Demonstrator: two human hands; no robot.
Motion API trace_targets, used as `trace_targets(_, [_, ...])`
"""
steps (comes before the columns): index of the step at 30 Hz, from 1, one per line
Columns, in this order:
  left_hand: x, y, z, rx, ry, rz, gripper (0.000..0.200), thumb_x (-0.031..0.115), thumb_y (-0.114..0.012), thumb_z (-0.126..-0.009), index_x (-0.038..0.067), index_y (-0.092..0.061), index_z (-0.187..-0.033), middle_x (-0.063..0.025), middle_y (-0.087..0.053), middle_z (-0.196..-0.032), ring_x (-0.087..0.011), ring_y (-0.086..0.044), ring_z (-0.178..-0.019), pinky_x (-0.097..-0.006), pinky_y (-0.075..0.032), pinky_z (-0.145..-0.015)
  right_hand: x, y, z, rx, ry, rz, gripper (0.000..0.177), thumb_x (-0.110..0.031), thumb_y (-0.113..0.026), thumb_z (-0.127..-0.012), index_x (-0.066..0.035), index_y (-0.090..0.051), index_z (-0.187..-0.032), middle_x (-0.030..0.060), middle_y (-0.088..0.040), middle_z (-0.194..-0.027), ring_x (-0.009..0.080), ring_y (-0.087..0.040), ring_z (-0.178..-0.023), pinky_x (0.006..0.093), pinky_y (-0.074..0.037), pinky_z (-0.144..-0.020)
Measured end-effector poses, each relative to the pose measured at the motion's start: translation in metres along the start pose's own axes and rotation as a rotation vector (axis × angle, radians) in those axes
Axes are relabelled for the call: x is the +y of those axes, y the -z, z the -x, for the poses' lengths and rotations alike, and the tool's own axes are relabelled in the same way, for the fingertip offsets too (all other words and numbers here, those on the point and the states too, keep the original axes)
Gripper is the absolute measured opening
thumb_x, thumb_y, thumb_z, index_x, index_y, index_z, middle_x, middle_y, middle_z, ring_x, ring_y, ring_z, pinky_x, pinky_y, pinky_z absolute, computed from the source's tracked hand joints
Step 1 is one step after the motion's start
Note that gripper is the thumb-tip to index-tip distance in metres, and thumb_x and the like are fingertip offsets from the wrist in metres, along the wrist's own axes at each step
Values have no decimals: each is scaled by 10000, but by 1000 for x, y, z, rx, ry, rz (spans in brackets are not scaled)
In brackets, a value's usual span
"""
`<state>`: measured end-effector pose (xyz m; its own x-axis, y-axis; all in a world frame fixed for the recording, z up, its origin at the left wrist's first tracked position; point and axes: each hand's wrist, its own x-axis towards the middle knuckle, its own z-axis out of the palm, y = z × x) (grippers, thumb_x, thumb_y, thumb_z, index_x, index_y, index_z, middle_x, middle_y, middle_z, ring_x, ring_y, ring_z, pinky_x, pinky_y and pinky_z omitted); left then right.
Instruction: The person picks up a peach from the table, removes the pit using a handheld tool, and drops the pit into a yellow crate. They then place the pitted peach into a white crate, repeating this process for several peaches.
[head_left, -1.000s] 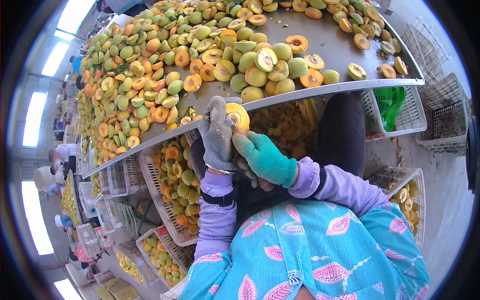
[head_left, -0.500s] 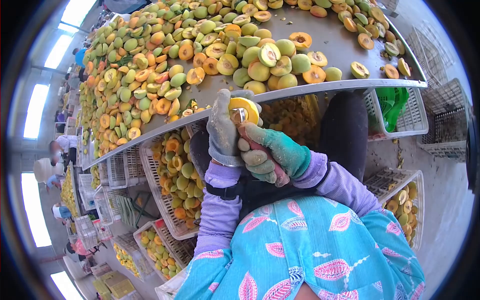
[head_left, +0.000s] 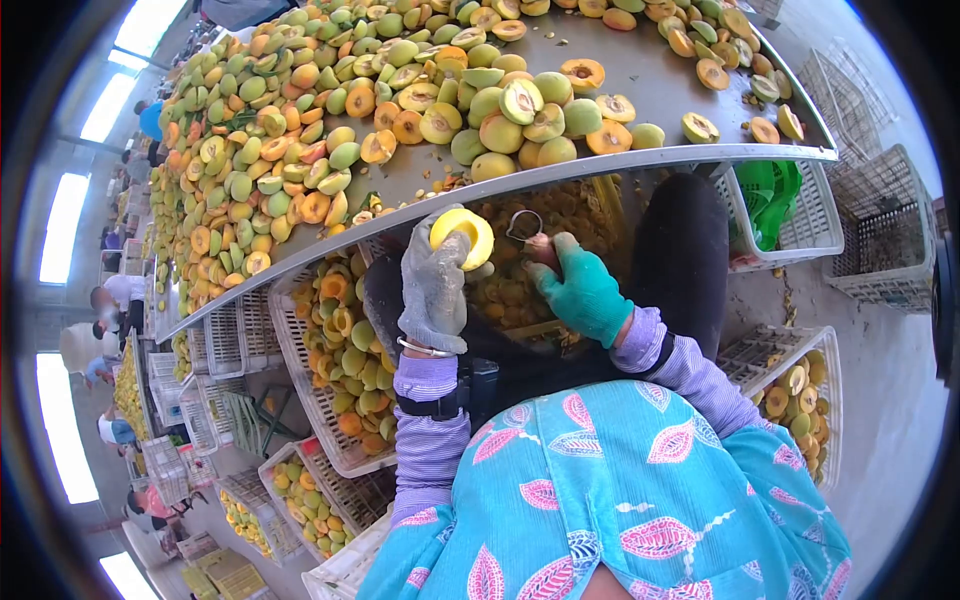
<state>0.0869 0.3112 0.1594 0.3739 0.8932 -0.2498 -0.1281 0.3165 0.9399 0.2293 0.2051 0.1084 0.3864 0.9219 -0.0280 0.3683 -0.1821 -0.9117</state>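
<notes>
My left hand (head_left: 433, 285), in a grey glove, holds a yellow fruit half (head_left: 463, 237) with its cut face turned up, just below the metal table's front edge (head_left: 600, 165). My right hand (head_left: 580, 290), in a green glove, grips a pitting tool whose wire loop (head_left: 523, 225) stands a little to the right of the fruit half, apart from it. Both hands hover over a crate of cut pieces (head_left: 560, 225) under the table. Purple sleeves cover both forearms.
The steel table carries a big heap of whole and halved green-orange fruit (head_left: 300, 150). White slatted crates of fruit (head_left: 340, 370) stand below at the left, another crate (head_left: 800, 385) at the right, a green basket (head_left: 775, 205) beyond. Other people work at far left.
The tool's loop was pressed into the fruit half; now my right hand has pulled away to the right and the two are separate. Both hands have dropped slightly lower.
</notes>
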Motion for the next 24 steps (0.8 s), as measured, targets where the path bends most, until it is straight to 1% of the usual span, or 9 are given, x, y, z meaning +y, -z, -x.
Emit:
trace_targets(2, [-2, -2, 5, 36, -72, -204, 300, 169, -562, -897, 28, -574, -1161, -95, -635, -991, -170, -642, -860, -303, -562, -644, -18, -3, -2, 71, 222, 74, 248, -187, -632, -888, -34, -466, -989, 228, -635, -802, 423, -636, -717, 482, -504, -590])
trace_targets(7, [1, -5, 11, 39, -274, -437, 293, 120, -568, -868, 1, -572, -1136, -110, -619, -1004, -171, -628, -770, -274, -552, -572, -23, -16, -8, 97, 251, 172, 241, -184, -626, -896, -52, -478, -1032, 220, -633, -812, 443, -624, -735, 504, -482, -602])
trace_targets(10, [11, -16, 34, 129, -104, -153, 309, 126, -574, -869, 5, -562, -1153, -110, -622, -975, -161, -624, -744, -246, -530, -516, -3, -28, -6, 155, 250, 308, 189, -154, -587, -908, -44, -462, -997, 221, -641, -813, 429, -633, -703, 501, -496, -589])
trace_targets(14, [58, 51, 73, 318, -240, -380, 348, 212, -613, -878, 26, -570, -1169, -130, -628, -1036, -221, -655, -848, -306, -554, -617, 32, -15, -3, 10, -118, 230, 238, -196, -598, -909, 8, -499, -982, 250, -645, -830, 437, -638, -780, 499, -494, -656])
trace_targets(16, [46, 151, 46, 193, -322, -1452, 369, 292, -642, -869, 36, -605, -1132, -171, -633, -1101, -315, -652, -912, -400, -530, -768, 36, -13, -4, -4, -100, 157, 267, -215, -624, -896, 14, -504, -962, 260, -642, -823, 437, -637, -786, 495, -488, -646])
trace_targets(17, [64, 153, 31, 211, -150, -1617, 431, 396, -660, -848, 34, -638, -1081, -203, -642, -1083, -391, -627, -944, -436, -476, -881, 22, -7, -5, -23, -124, 162, 284, -223, -647, -887, 14, -504, -952, 261, -640, -822, 437, -636, -784, 484, -483, -636])
trace_targets(19, [83, 162, -27, 334, -229, -1331, 491, 470, -621, -848, 14, -663, -1026, -216, -659, -1048, -399, -623, -966, -433, -480, -888, 3, -1, -11, -21, -113, 124, 286, -226, -654, -885, 10, -507, -949, 258, -640, -819, 436, -637, -781, 475, -483, -631])
trace_targets(23, [102, 155, -180, 583, 61, -1609, 582, 529, -539, -856, 4, -678, -1067, -253, -616, -1175, -375, -600, -1091, -454, -473, -916, -8, -1, -23, -48, -100, 31, 274, -219, -664, -884, -1, -511, -949, 242, -645, -815, 415, -648, -775, 440, -489, -621])
trace_targets(24, [98, 146, -197, 436, 108, -1727, 577, 501, -589, -836, 10, -658, -1131, -263, -591, -1219, -372, -589, -1121, -445, -480, -920, -9, -3, -24, -100, -146, -15, 272, -214, -664, -885, -2, -512, -962, 237, -650, -821, 406, -654, -778, 434, -492, -625])
